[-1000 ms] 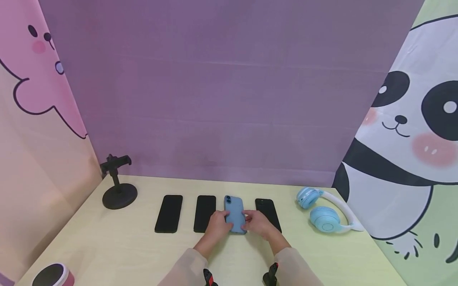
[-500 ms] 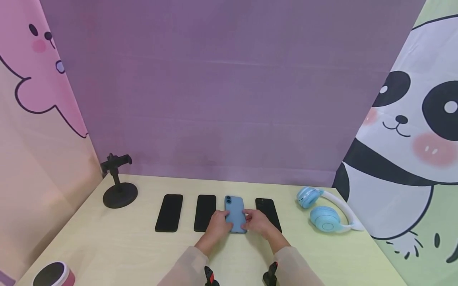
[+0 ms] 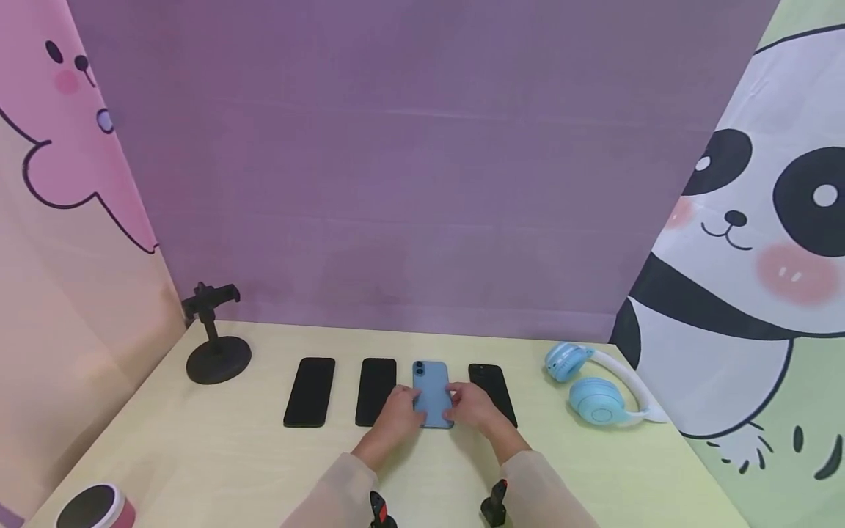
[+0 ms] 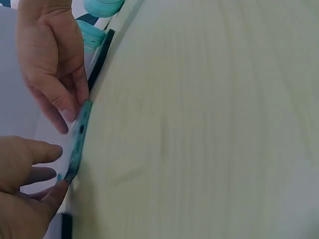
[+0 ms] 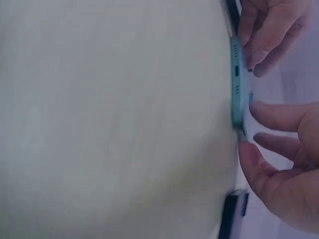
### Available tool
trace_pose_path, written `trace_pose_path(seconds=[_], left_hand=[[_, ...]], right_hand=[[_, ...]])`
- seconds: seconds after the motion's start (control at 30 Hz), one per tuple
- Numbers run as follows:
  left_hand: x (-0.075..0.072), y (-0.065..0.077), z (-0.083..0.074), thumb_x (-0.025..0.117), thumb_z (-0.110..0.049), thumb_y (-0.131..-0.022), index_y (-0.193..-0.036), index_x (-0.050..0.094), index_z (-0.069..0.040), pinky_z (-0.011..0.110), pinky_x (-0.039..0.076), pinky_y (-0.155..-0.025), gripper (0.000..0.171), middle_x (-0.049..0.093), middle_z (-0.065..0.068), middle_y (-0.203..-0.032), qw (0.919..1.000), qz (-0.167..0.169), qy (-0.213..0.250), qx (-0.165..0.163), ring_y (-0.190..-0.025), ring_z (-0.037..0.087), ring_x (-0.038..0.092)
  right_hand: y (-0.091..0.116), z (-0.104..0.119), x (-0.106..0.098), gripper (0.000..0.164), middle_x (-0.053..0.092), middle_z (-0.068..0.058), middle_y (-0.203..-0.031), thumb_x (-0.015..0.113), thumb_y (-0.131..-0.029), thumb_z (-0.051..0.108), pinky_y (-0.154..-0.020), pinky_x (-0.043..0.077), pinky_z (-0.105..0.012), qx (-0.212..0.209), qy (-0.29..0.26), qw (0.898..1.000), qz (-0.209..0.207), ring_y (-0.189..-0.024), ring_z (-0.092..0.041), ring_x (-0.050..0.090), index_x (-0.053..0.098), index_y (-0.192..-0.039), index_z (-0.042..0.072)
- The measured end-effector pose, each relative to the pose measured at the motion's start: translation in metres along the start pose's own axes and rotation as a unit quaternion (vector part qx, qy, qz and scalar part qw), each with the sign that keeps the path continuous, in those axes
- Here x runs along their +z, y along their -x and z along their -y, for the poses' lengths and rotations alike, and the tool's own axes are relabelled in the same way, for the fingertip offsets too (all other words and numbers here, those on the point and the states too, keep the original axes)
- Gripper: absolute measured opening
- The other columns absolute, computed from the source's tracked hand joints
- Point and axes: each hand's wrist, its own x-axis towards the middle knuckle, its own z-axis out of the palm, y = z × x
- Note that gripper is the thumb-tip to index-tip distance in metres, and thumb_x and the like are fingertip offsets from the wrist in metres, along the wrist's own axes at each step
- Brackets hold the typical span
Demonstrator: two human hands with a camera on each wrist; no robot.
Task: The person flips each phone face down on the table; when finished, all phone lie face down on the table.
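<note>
At the lower left of the frame sits a pink-and-white round container [image 3: 124,509]; above it, a black stand [image 3: 218,361] rises from the counter [image 3: 251,469]. Two dark phones [image 3: 309,392] lie left of centre. The left hand [image 3: 396,418] touches the left edge of the blue phone [image 3: 432,385], flat at lower centre; the right hand [image 3: 473,408] is at its right edge. Each grip is spread, thumb apart from fingers. Then come another black phone [image 3: 490,383] and blue-and-white headphones [image 3: 599,402], lower right.

Hands [image 3: 398,414] [image 3: 472,408] at blue phone [image 3: 433,392], black phones [image 3: 309,392]
</note>
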Motion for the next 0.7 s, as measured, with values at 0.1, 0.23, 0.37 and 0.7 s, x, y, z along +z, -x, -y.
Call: trace_pose_path(seconds=[0.1, 0.23, 0.37, 0.7], left_hand=[[-0.016, 0.005, 0.005, 0.07, -0.007, -0.088, -0.122, 0.061, 0.008, 0.047, 0.044, -0.097, 0.038, 0.051, 0.022, -0.122, 0.9997, -0.018, 0.011, 0.009, -0.114, 0.036, 0.053], [-0.043, 0.013, 0.016, 0.068, -0.004, -0.09, -0.124, 0.061, 0.006, 0.049, 0.042, -0.098, 0.037, 0.047, 0.025, -0.129, 0.9985, -0.05, 0.017, 0.013, -0.12, 0.039, 0.049], [-0.062, 0.021, 0.031, 0.066, -0.004, -0.091, -0.125, 0.061, 0.004, 0.05, 0.041, -0.099, 0.036, 0.047, 0.025, -0.13, 0.9973, -0.071, 0.018, -0.011, -0.122, 0.04, 0.048], [-0.078, 0.033, 0.056, 0.069, -0.003, -0.087, -0.125, 0.058, 0.006, 0.046, 0.052, -0.081, 0.04, 0.062, 0.019, -0.105, 0.9982, -0.043, 0.029, -0.029, -0.091, 0.03, 0.062]], right_hand=[[0.0, 0.01, 0.002, 0.046, 0.063, -0.015, -0.102, 0.074, -0.083, 0.004, -0.083, 0.052, -0.044, -0.019, 0.004, 1.0, -0.012, -0.091, -0.028, 0.059, 0.06, -0.126, -0.005], [-0.001, 0.027, 0.011, 0.044, 0.062, -0.014, -0.103, 0.071, -0.087, 0.006, -0.083, 0.052, -0.044, -0.041, -0.014, 0.999, -0.019, -0.092, -0.028, 0.059, 0.06, -0.128, -0.003], [0.0, 0.046, 0.024, 0.045, 0.061, -0.016, -0.103, 0.069, -0.088, 0.005, -0.081, 0.052, -0.043, -0.064, -0.034, 0.997, -0.004, -0.092, -0.028, 0.059, 0.056, -0.13, -0.005], [0.005, 0.067, 0.051, 0.048, 0.063, -0.016, -0.102, 0.071, -0.088, 0.01, -0.079, 0.051, -0.047, -0.05, -0.035, 0.998, 0.027, -0.091, -0.031, 0.061, 0.055, -0.13, -0.005]])
